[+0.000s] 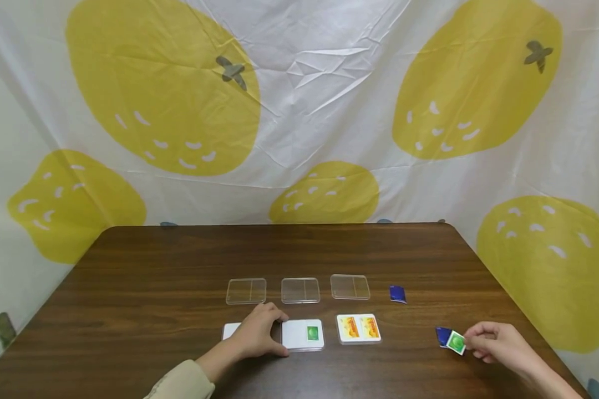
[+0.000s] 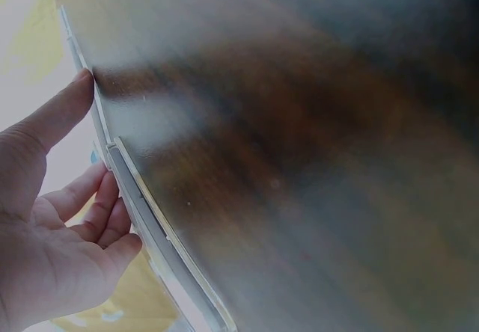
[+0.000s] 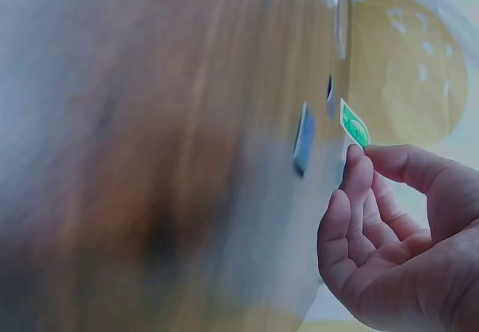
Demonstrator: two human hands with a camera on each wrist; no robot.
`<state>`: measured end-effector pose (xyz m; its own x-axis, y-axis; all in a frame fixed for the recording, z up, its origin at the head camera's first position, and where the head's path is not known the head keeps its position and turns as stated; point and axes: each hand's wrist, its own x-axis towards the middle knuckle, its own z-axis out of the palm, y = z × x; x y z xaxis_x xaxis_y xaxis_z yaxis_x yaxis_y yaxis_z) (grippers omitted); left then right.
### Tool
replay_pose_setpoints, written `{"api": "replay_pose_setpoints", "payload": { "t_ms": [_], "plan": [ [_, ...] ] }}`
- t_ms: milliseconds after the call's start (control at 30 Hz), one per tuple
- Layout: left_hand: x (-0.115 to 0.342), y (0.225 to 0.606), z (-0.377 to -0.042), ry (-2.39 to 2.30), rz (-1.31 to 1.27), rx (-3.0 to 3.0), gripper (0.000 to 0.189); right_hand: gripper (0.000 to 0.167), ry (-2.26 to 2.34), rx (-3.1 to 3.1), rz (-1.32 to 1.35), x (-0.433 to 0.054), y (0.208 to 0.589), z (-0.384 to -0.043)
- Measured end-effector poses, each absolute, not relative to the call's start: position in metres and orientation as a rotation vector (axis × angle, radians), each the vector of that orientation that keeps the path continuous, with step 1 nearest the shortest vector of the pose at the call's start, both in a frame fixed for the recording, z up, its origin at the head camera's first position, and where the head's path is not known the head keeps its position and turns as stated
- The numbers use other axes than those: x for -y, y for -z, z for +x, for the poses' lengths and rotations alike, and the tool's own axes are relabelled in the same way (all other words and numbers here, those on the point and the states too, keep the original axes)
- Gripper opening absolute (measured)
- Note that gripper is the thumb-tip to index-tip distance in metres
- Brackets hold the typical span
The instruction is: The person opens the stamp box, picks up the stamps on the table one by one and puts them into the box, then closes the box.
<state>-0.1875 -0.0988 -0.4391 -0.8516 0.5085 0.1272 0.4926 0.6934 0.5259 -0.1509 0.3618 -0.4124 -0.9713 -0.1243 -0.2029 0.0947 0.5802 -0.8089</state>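
Note:
My right hand [image 1: 499, 344] pinches a small white-edged card with a green round picture [image 1: 456, 343] between thumb and fingertips, as the right wrist view also shows. The card is in front of a small dark blue stack [image 1: 443, 334]. My left hand [image 1: 259, 332] spans the left end of the middle white case [image 1: 294, 334], thumb at its near corner and fingers at the far one. A matching green card [image 1: 313, 333] lies in that case's right half. Beneath my left hand, a white case [image 1: 231, 330] on the left is mostly hidden.
At the right, another case [image 1: 359, 328] bears two orange-and-yellow cards. Farther back lie clear lids, left [image 1: 247, 291], middle [image 1: 300, 290] and right [image 1: 350, 287], with a second blue stack [image 1: 397, 294] beside them. A lemon-print cloth [image 1: 299, 127] hangs behind the wooden table [image 1: 179, 255].

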Motion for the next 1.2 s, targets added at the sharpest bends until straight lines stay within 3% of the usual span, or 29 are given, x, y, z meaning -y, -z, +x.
{"api": "replay_pose_setpoints", "payload": {
  "t_ms": [767,1200],
  "plan": [
    [0.099,0.439,-0.187,-0.87,0.84,-2.868,0.055,0.013,1.425,-2.514,-0.433,-0.239,0.398,-0.204],
    [0.099,0.439,-0.187,-0.866,0.869,-2.884,0.055,0.009,1.435,-2.465,-0.588,-0.177,0.403,-0.217]
  ]
}}
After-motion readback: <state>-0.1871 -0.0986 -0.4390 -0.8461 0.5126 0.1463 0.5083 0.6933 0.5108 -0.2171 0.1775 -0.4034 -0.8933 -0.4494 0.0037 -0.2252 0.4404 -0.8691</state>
